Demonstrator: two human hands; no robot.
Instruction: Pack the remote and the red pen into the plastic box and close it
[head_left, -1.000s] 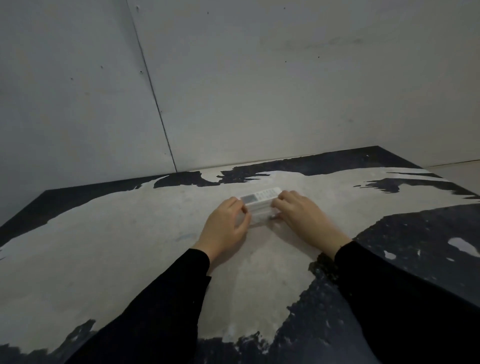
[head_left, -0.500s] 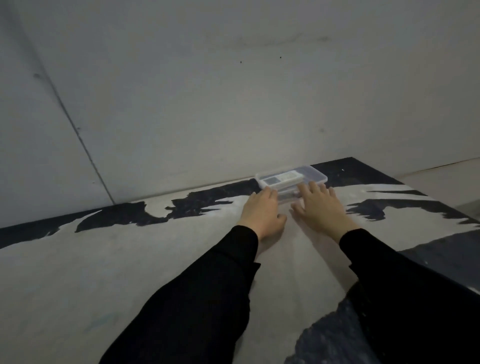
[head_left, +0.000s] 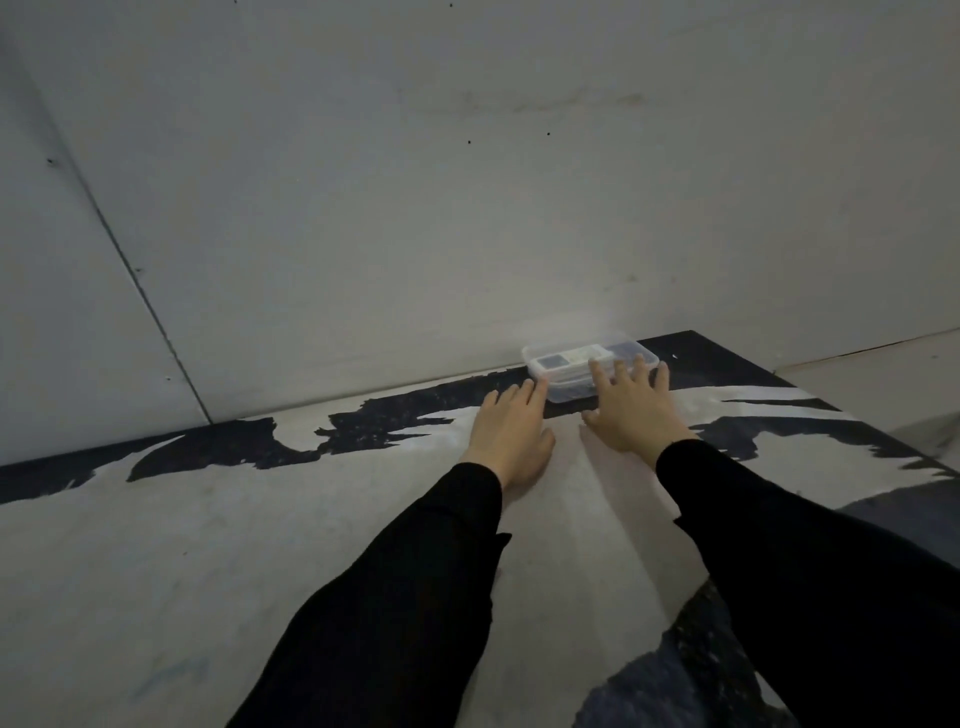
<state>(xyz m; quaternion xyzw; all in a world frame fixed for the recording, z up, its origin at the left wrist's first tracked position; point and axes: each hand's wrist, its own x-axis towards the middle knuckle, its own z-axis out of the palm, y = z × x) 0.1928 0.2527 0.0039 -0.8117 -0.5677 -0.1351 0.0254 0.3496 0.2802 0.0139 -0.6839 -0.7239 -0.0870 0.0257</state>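
— Reaching far across the table (head_left: 260, 545), aren't they? Both arms in black sleeves (head_left: 415, 571) are stretched almost straight.

— Yes, because the box (head_left: 566, 387) sits at the far edge, near the wall (head_left: 467, 208), on a dark patch where the pale top is worn through. The left hand (head_left: 511, 436) lies flat, palm down, fingers together and extended, the tips just touching the box's near left corner. It grips nothing.

— And the right hand (head_left: 631, 410)?

— Spread open, fingers fanned, laid against the near side and over the front rim of the box. Open too — pressing or steadying, I'd judge, not clasping.

— Why hold it like that?

— My guess is they are seating the lid or nudging the box into place. Flat palms suit a downward push on a shallow box; a pinch would do little there.

— What's inside?

— The remote (head_left: 569, 359) shows through the clear plastic, lying lengthwise with its dark screen toward the left. The lid appears to be on, though whether it has snapped shut all round I cannot tell.

— The red pen?

— Not visible. Something dark shows at the right end of the box, but the light is dim and the fingers cover the front, so I can't say it is the pen.

— So the task is nearly finished?

— Likely at the closing step, provided the pen is in there.
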